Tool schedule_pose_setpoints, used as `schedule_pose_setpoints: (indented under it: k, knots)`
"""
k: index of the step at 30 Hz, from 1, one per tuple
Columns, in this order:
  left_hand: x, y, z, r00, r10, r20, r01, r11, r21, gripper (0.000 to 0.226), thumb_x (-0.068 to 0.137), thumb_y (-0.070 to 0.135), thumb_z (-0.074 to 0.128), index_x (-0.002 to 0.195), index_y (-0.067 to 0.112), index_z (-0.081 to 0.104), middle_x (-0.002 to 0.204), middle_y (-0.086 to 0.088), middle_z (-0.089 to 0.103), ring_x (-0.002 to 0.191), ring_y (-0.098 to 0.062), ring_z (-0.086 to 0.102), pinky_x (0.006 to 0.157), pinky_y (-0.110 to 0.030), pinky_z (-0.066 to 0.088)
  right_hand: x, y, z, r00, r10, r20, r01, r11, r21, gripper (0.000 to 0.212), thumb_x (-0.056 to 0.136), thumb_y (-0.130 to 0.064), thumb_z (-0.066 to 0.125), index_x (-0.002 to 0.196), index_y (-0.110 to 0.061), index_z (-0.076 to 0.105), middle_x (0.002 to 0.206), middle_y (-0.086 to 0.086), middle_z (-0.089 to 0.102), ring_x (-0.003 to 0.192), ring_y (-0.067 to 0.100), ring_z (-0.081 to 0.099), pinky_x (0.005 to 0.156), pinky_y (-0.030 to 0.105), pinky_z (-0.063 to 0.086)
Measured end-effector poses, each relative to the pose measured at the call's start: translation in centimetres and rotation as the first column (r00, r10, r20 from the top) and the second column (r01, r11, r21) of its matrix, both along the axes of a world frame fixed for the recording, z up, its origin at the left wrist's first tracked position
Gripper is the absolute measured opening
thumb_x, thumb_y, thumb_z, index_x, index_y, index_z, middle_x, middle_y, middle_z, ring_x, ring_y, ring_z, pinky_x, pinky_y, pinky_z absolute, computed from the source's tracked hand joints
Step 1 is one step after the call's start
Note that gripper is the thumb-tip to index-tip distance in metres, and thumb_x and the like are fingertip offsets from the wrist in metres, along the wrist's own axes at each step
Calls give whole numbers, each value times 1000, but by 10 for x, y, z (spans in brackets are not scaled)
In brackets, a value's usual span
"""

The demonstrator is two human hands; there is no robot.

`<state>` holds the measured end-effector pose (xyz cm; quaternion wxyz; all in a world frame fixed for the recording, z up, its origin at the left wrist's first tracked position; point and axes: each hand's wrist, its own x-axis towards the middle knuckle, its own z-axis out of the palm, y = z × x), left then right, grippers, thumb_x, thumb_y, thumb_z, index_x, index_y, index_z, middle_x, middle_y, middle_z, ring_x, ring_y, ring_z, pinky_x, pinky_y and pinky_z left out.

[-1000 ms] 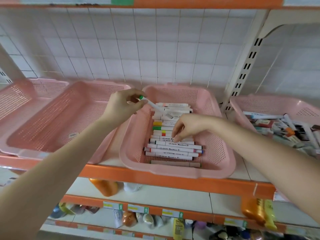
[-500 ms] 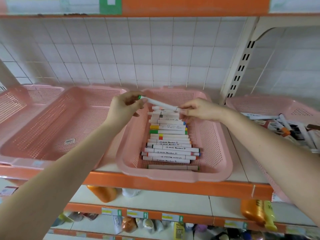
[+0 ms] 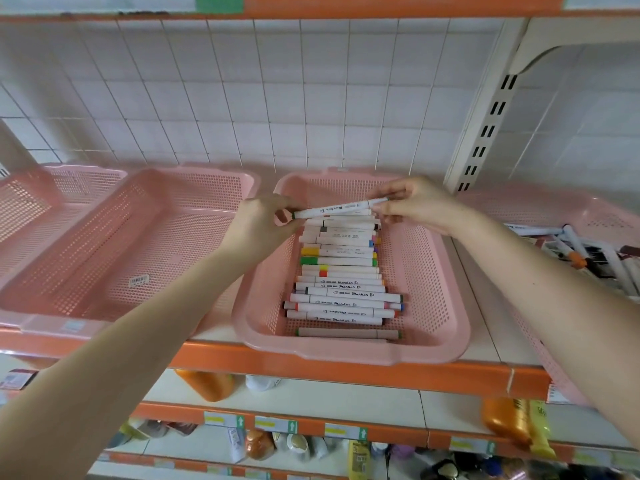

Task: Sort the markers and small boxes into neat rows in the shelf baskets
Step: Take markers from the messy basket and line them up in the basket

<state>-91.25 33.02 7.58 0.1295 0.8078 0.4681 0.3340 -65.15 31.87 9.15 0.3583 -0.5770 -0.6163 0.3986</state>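
- Nearer than the fingers [image 3: 388,192]: a tidy row of white plastic markers [image 3: 343,292] in the pink perforated plastic basket [image 3: 346,355], seemingly done.
- At the row's far end, the left hand [image 3: 256,230] and right hand [image 3: 419,206] pinch a white green-tipped marker [image 3: 337,210] by its ends.
- Right of the fingers: jumbled markers [image 3: 588,258] not yet sorted.

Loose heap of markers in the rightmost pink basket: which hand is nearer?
Right. The right hand pinches one end of a white marker, left of the marker heap; the left hand holds the other end, farther left.

An orange bottle [image 3: 204,384] sits on the lower shelf [image 3: 346,393], below a white-tiled wall [image 3: 242,98].
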Motion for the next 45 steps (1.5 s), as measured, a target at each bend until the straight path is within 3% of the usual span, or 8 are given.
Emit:
schedule_pose_setpoints:
  k: [4,11,13,17,25,34,39,45]
  knots:
    - [2,8,-4,998,22,-57,-20,999,37,23,82,17,70,106,20,70,92,5,65,83,-13,58,78,-30,49,0,1,-4,998,43,44,-41,998,-40,26,87,-10,65,111,-3,66,88,5,68,68,7,63,74,26,56]
    - [1,12,-8,975,-72,-208,57,995,-77,24,83,29,70,106,24,70,104,7,69,94,-11,58,95,-33,45,3,2,-6,934,126,333,-109,992,-67,18,86,-24,68,102,-20,72,91,-6,71,84,10,66,80,24,56]
    - [2,9,-8,921,-88,-380,56,994,-94,26,83,39,68,107,29,70,104,10,69,104,-14,58,107,-36,32,-1,-1,-7,883,225,411,-186,973,-133,19,85,-26,69,103,-21,72,94,-13,70,87,-1,63,76,11,50]
    - [10,-3,-11,754,-138,-643,100,990,-95,26,86,42,63,109,32,68,106,13,68,110,-15,52,106,-27,21,-14,-7,-15,692,395,605,-299,919,-259,19,81,-29,73,100,-25,74,92,-20,69,87,-1,63,80,14,45]
    - [16,0,-19,578,-262,-773,176,965,-196,22,86,41,64,106,35,70,106,18,67,102,-10,58,108,-35,29,-36,-13,-33,534,464,707,-345,883,-319,17,79,-25,75,95,-20,75,89,-11,70,84,5,64,81,24,52]
    - [16,5,-17,601,-287,-746,159,958,-240,22,83,43,66,103,34,70,101,17,68,102,-12,58,102,-34,38,-30,-15,-10,529,455,716,-335,888,-316,19,80,-30,74,98,-24,74,89,-14,71,81,3,64,78,22,52]
    - [35,7,7,729,-313,-608,190,947,-259,24,87,41,61,108,31,68,105,14,66,88,-6,55,87,-30,48,1,-20,57,690,224,689,-184,974,-133,13,82,-25,72,95,-29,72,76,-16,68,64,-3,62,59,9,46]
    - [109,0,28,829,-414,-375,387,910,-149,21,90,35,59,108,29,69,99,14,68,88,-7,61,85,-26,49,68,-69,88,683,-51,729,49,999,25,13,82,-25,72,93,-31,72,77,-21,65,75,-4,61,64,12,40]
